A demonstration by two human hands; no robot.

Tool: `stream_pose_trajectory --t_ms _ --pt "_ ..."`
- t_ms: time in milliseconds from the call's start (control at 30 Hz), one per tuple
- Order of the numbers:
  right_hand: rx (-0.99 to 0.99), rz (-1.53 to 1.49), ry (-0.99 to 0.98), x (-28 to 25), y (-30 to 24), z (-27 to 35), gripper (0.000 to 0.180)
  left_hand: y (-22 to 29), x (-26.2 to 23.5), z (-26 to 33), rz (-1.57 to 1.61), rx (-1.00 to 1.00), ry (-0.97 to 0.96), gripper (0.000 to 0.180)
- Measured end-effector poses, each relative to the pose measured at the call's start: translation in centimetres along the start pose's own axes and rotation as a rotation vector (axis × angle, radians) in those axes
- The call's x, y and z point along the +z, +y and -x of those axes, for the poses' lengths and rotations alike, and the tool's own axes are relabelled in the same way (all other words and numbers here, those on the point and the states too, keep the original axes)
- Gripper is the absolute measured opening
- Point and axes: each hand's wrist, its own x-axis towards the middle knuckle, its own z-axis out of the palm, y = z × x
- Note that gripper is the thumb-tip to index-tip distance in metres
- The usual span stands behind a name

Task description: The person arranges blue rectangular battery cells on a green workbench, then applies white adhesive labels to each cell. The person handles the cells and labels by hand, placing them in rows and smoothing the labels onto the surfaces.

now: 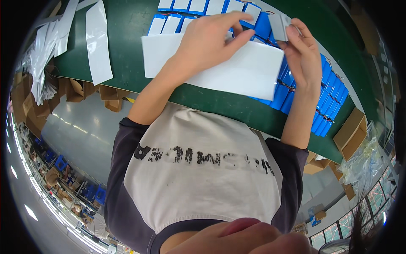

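Over the dark green tabletop [129,55], two bare hands are busy. From where I stand, the person's left hand [209,40] is loosely open, thumb and forefinger apart with nothing visible between them, above blue-wrapped rectangular packs with white faces [215,7]; whether a fingertip touches one, I can't tell. The right hand [302,51] pinches one flat light-grey rectangular piece [279,27] between thumb and fingers, just beside the packs. I count six white faces in the far row and at least three in the next; the plainer blue packs [331,80] to the right crowd too closely to count. One wide white sheet [237,80] lies partly over the packs, beneath the left hand. One long white strip [99,42] lies farther left, and one open brown cardboard box [353,137] sits toward the table's right end.
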Motion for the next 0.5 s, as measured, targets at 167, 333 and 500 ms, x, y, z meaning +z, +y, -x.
stream_pose_trajectory --t_ms 167,333,500 --pt "-0.075 0.135 0.015 0.9 0.8 1.2 0.02 -0.5 0.3 -1.1 0.288 -0.155 -0.109 0.036" --pt "-0.08 0.049 -0.123 2.5 -0.1 1.7 0.029 0.7 0.7 -1.2 0.373 -0.14 0.003 0.035" --pt "-0.123 -0.011 -0.228 1.6 -0.2 1.7 0.035 0.6 0.5 -1.0 0.576 -0.255 -0.054 0.024"
